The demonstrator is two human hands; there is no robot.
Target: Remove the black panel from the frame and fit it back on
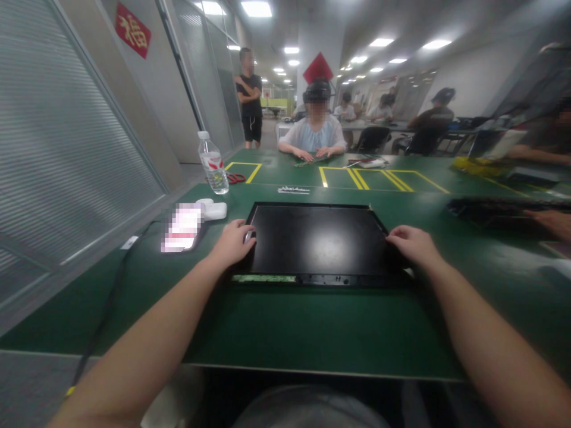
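The largest thing is the green worktop (321,333), which carries all the smaller objects; on its far part, yellow tape lines (325,177) form several frames. Behind it, a standing person (251,98) has the arms crossed, and a seated person (312,134) in light clothes keeps both hands over something flat, too small to recognise.

Next in size is the black screen panel (321,241). It lies flat on the worktop, directly in front of the camera wearer, with its glossy face upward. To the right, well apart from it, there is a dark blurred object (504,211), and another person's hand (553,221) reaches to its side.

The wearer's left hand (235,242) is closed on the left edge of the panel, with the thumb at the frame. The right hand (414,245) pinches the right edge between thumb and bent fingers.

To the left of the panel, a clear bottle (213,163) stands upright, and nearer lies a phone (182,227) with a lit screen. A small white object (215,210) is just beside the phone. Along the near edge of the panel, a green circuit strip (264,278) is visible. Smaller are the red-handled scissors (237,178), partly behind the bottle, and some white pieces (293,190) beyond the panel.
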